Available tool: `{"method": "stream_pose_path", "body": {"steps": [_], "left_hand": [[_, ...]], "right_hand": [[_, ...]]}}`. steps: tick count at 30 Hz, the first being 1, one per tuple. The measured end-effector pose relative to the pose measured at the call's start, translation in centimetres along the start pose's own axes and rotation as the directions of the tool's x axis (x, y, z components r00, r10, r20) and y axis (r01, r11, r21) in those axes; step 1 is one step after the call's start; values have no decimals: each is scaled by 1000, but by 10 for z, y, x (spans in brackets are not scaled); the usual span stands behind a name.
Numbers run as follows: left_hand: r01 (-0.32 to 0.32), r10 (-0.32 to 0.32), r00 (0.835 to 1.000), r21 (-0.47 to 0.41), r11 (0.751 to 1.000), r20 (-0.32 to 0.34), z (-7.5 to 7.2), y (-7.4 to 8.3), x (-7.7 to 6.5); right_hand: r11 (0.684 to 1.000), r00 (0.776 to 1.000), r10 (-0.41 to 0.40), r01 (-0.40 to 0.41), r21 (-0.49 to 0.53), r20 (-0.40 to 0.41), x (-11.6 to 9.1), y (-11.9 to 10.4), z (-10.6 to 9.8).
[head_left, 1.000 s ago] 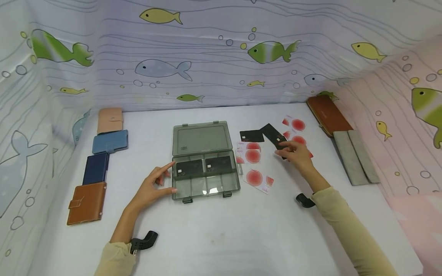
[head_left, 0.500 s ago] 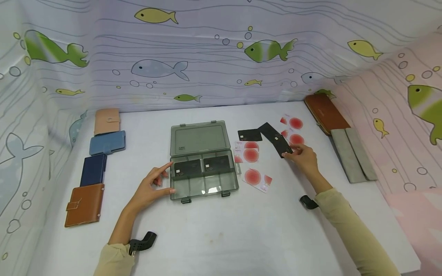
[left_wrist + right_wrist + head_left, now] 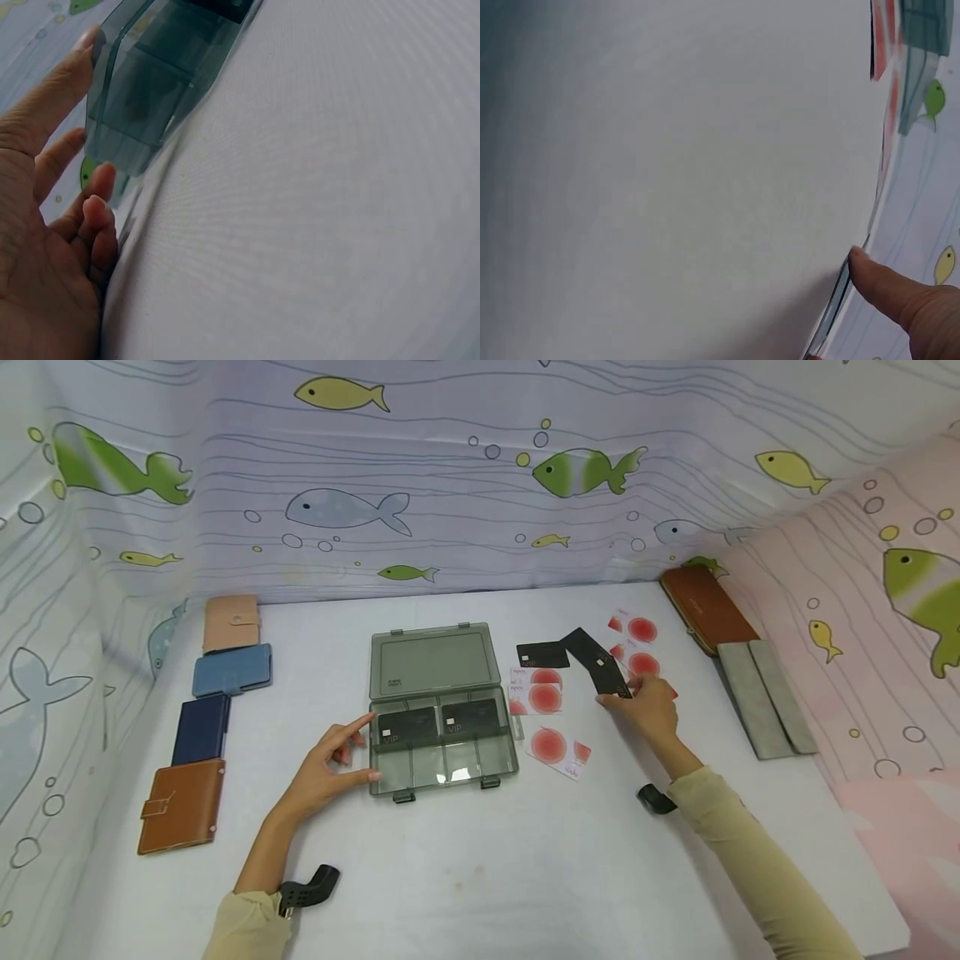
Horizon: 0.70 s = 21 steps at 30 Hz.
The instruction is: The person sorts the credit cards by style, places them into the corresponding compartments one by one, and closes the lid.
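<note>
The black card (image 3: pixel 607 678) lay at a slant on the white table (image 3: pixel 525 877), to the right of the box, and you had its near end in your right hand (image 3: pixel 649 710). Your thumb and fingertips were drawn close together, pinching that card; the right wrist view showed your thumb against its edge. Its far end met a second black card (image 3: pixel 587 645), which slanted away from you, and a third black card (image 3: pixel 531 654) lay just beside that one on the left.

Your left hand (image 3: pixel 322 770) was at the left wall of the green-grey box (image 3: pixel 437 768), thumb and forefinger spread wide along it and not closed around anything, while your other fingers were partly bent. The box stood with its lid (image 3: pixel 435 662) laid back, and two VIP cards (image 3: pixel 407 727) sat side by side in its far half.

White cards with red circles (image 3: pixel 545 698) lay near the box's right side, and more red-circled cards (image 3: pixel 642 631) lay beyond your right hand. Four wallets (image 3: pixel 201 729) lined the table's left side; a brown purse (image 3: pixel 708 607) and a grey wallet (image 3: pixel 768 697) lay along the right.
</note>
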<state>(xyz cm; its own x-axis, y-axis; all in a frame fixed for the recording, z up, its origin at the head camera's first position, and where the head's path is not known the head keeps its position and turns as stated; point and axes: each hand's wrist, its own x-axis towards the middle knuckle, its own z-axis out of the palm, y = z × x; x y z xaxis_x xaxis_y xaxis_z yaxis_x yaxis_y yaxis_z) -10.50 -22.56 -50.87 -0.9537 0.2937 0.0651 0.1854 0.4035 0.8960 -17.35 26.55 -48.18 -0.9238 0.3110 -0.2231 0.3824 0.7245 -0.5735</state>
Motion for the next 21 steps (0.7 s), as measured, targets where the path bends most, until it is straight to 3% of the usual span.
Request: {"method": "stream_pose_path", "body": {"steps": [6, 9, 13, 21], "left_hand": [[-1, 1, 1000, -7, 1000, 1, 0, 20, -1], [-1, 1, 1000, -7, 1000, 4, 0, 18, -1], [9, -9, 1000, -11, 1000, 0, 0, 1, -1], [30, -30, 1000, -26, 999, 0, 0, 1, -1]], "right_hand": [[996, 999, 53, -53, 66, 10, -4, -6, 3], [995, 997, 72, -73, 69, 13, -5, -7, 4], [994, 996, 92, -92, 57, 17, -5, -7, 3], [989, 994, 109, -109, 96, 5, -5, -7, 4]]}}
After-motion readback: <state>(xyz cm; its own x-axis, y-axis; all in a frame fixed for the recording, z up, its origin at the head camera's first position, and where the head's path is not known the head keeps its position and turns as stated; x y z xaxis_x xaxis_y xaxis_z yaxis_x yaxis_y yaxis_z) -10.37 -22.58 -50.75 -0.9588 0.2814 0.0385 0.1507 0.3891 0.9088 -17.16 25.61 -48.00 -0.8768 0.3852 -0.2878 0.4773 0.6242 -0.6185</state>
